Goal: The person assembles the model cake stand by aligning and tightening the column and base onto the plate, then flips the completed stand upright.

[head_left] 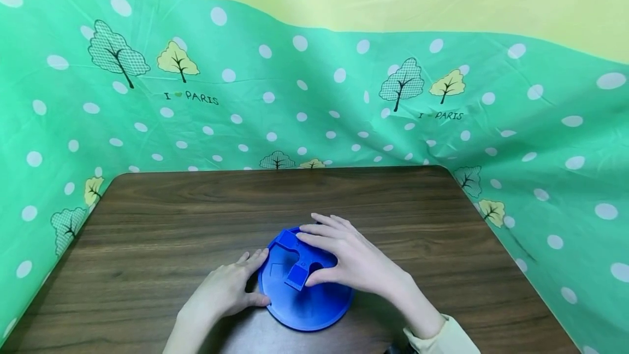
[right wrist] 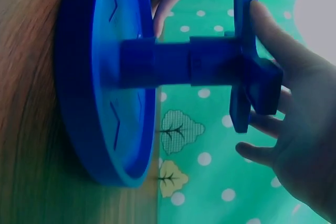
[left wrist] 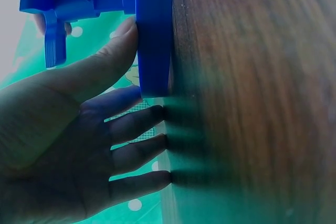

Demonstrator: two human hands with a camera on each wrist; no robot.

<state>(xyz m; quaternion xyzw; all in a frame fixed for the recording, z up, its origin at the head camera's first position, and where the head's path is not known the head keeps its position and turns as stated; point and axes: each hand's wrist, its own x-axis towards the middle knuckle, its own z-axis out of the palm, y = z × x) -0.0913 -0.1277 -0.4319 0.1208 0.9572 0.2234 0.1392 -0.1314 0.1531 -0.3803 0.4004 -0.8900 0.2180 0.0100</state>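
A blue plastic stand has a wide round base [head_left: 314, 310] lying flat on the table. From its middle rises a thick blue stem [right wrist: 173, 64], topped by a blue crosspiece [head_left: 297, 277] with blocky arms. My left hand [head_left: 223, 288] holds the base's left rim, thumb toward the front and index finger farther back. In the left wrist view its other fingers reach down to the tabletop. My right hand [head_left: 349, 255] grips the crosspiece from the right, thumb on one arm and fingers at the far side, partly covering it.
The dark wood-grain table [head_left: 196, 206] is bounded at the back and sides by a green dotted curtain [head_left: 304, 97] with printed trees. A small dark object [head_left: 395, 348] shows at the front edge, near the right sleeve [head_left: 444, 337].
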